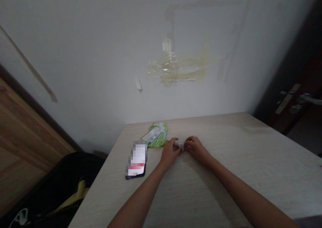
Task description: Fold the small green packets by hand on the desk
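Between my two hands, just above the table, is a small whitish-green piece point(180, 143) that looks folded or crumpled, perhaps a packet. My left hand point(170, 151) pinches its left end between thumb and fingers. At the right end, the fingertips of my right hand point(197, 149) close on it. Fingers cover much of the piece, so its exact shape is unclear. Left of my left hand lies a fanned pile of green printed packets point(156, 138), with a white label panel facing up on one of them.
A phone point(137, 159) with a blurred screen lies on the pale wooden table point(226, 134), nearer than the packets. Behind the table rises a wall with old tape point(173, 66). A door handle point(309, 99) is at right; a dark bag point(72, 171) stands low at left.
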`<state>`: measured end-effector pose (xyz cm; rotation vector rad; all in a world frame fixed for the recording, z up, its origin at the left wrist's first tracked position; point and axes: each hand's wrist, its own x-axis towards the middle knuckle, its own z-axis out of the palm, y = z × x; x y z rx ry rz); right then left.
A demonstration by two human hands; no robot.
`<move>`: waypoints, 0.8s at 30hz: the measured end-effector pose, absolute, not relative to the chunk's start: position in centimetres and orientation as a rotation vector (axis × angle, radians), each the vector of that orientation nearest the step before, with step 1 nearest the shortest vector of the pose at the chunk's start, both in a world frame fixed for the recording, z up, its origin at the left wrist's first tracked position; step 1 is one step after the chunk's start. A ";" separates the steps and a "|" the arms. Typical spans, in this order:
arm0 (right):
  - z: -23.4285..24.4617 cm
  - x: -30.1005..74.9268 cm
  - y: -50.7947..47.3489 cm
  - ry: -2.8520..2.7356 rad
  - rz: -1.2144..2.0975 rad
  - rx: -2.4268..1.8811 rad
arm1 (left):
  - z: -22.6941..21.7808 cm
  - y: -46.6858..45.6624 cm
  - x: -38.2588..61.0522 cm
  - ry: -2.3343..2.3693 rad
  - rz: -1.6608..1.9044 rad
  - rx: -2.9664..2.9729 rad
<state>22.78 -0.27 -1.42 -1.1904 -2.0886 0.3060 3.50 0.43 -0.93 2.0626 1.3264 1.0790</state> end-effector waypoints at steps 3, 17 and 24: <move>-1.3 22.7 -0.2 -2.084 0.264 -1.213 | -0.9 0.5 3.4 1.338 1.120 2.111; -0.9 23.2 0.4 -2.190 0.346 -1.053 | -0.6 1.1 1.6 1.023 0.792 2.380; -0.8 24.2 0.6 -2.175 0.454 -0.969 | -0.2 0.9 0.8 0.932 0.709 2.501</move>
